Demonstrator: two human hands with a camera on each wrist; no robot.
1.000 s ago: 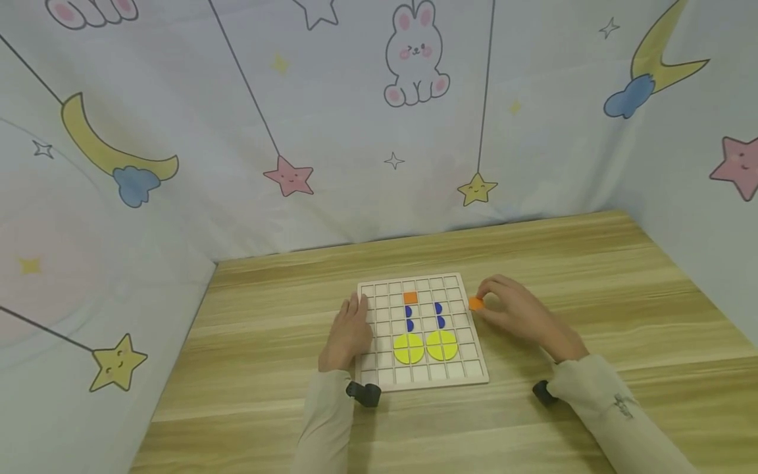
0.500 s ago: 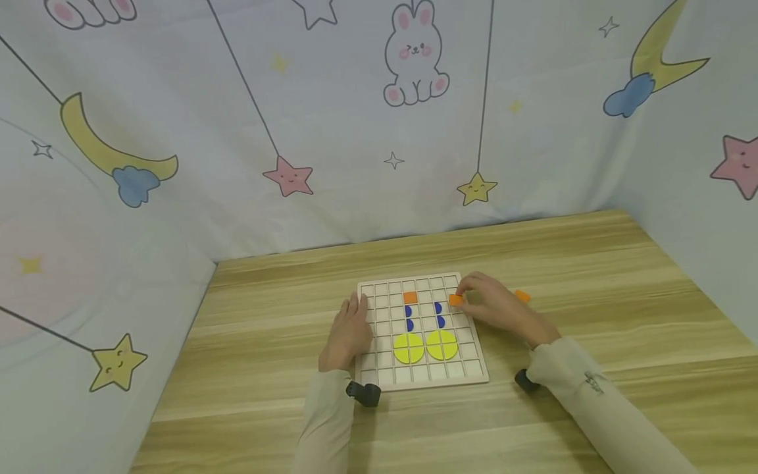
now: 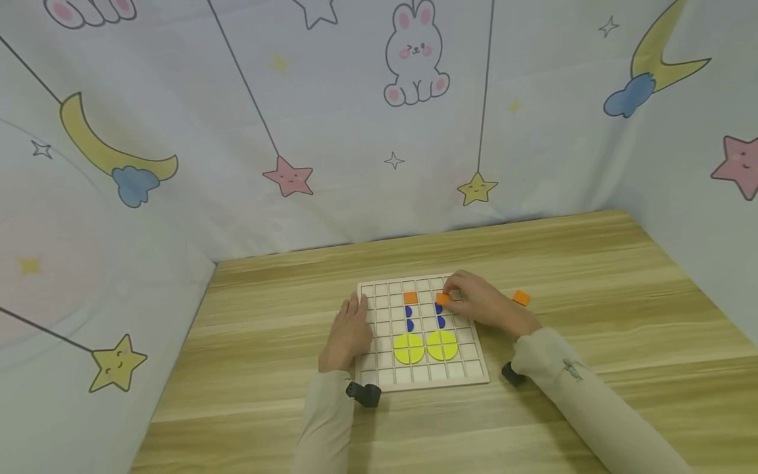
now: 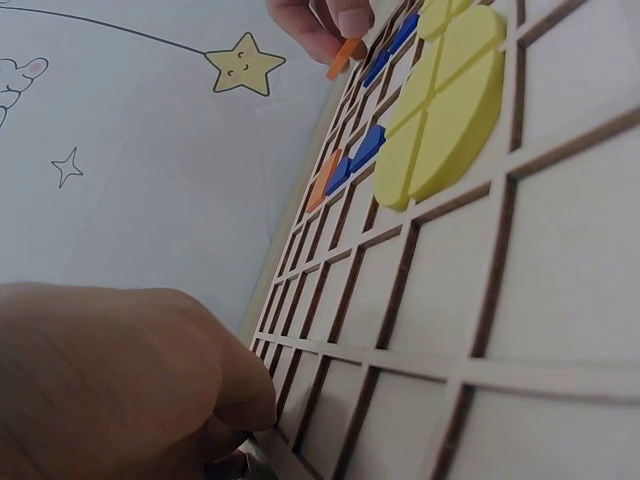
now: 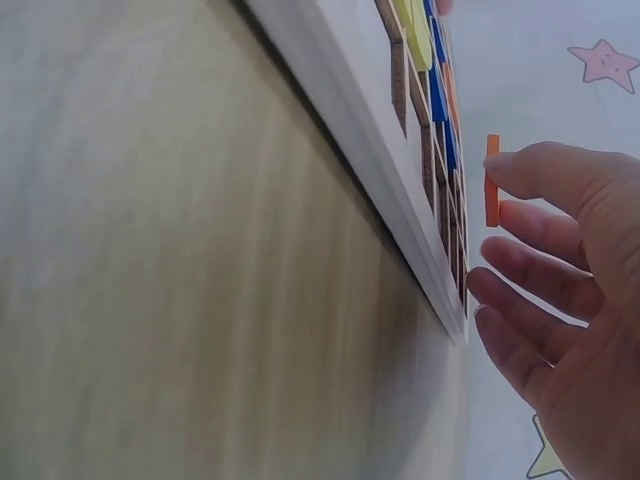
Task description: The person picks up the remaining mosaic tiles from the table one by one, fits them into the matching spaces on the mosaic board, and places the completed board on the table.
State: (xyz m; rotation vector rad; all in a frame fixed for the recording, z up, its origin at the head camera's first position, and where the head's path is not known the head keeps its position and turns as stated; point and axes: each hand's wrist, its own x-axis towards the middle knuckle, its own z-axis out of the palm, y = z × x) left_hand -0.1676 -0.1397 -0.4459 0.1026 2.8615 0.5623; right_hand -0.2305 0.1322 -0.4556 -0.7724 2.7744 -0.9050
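A wooden grid board (image 3: pixel 386 376) lies flat on the table. My left hand (image 3: pixel 347 334) rests on its left edge, the fingertips (image 4: pixel 258 402) touching the rim in the left wrist view. Between thumb and index finger, my right hand (image 3: pixel 481 301) pinches an orange square tile (image 3: pixel 442 299), seen edge-on (image 5: pixel 492 180) in the right wrist view. That tile is over the board's upper right part, just behind the right column of blue half-round pieces (image 3: pixel 441 322). Another orange square (image 3: pixel 410 297) sits in a cell behind the left blue column (image 3: pixel 410 325).
Two yellow discs (image 3: pixel 408 348), each of several quarter pieces, fill cells near the board's front. A loose orange tile (image 3: pixel 521 298) lies on the table (image 3: pixel 592 283), right of the board. Printed fabric walls (image 3: pixel 355 217) stand behind and at both sides.
My right hand has carried the orange tile leftward from beside the board to over its upper right cells. The loose orange tile has come into sight. My left hand has stayed put.
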